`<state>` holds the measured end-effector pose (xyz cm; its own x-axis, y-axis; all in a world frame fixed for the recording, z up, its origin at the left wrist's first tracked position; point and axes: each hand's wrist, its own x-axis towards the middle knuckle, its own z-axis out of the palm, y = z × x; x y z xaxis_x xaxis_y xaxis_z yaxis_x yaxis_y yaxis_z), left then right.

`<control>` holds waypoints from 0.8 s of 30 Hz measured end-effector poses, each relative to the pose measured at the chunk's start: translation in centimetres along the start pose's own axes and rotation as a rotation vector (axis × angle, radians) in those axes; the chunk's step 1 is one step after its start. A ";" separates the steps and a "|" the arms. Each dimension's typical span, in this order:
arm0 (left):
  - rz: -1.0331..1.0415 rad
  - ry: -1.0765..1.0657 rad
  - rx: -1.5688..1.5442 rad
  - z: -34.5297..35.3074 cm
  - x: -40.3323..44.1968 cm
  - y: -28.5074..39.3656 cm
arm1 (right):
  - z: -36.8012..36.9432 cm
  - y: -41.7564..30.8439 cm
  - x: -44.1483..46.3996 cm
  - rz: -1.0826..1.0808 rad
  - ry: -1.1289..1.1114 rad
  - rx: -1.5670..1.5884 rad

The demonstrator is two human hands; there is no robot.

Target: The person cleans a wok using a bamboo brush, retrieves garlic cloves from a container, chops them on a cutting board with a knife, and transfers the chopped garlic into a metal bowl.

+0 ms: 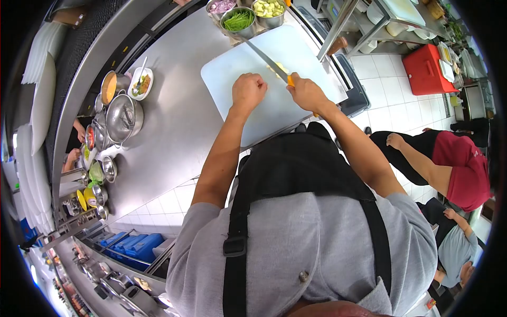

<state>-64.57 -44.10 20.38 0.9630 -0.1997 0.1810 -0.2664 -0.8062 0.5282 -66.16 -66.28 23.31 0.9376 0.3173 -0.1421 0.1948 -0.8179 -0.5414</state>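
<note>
A white cutting board (222, 74) lies on the steel counter in front of me. My right hand (308, 96) is closed around the orange handle of a kitchen knife (264, 57), whose blade points away to the upper left over the board. Small pale yellow chopped pieces (278, 68) lie beside the blade. My left hand (249, 92) is curled into a fist above the board, left of the knife, with nothing visible in it. Metal containers stand at the board's far edge: one of cut green vegetables (238, 21), one of pale chunks (269, 9), one of chopped purple onion (221, 6).
Left on the steel counter (169, 105) are a strainer (121, 119), a pot of orange liquid (109, 87) and a white dish with a spoon (141, 84). A red cooler (428, 68) and a person in a red shirt (462, 164) are at the right.
</note>
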 end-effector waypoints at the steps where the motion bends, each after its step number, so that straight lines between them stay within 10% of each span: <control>1: -0.067 0.011 -0.021 -0.4 0.0 0.3 | -1.2 -0.6 -0.6 0.005 0.000 0.013; 24: 0.102 -0.092 0.040 -3.0 -0.2 -0.7 | 1.7 -0.1 -1.1 -0.068 -0.011 0.025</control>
<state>-64.70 -41.85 22.49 0.9312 -0.3304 0.1540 -0.3629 -0.8006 0.4769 -67.67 -65.70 22.10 0.9192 0.3772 -0.1134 0.2506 -0.7821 -0.5705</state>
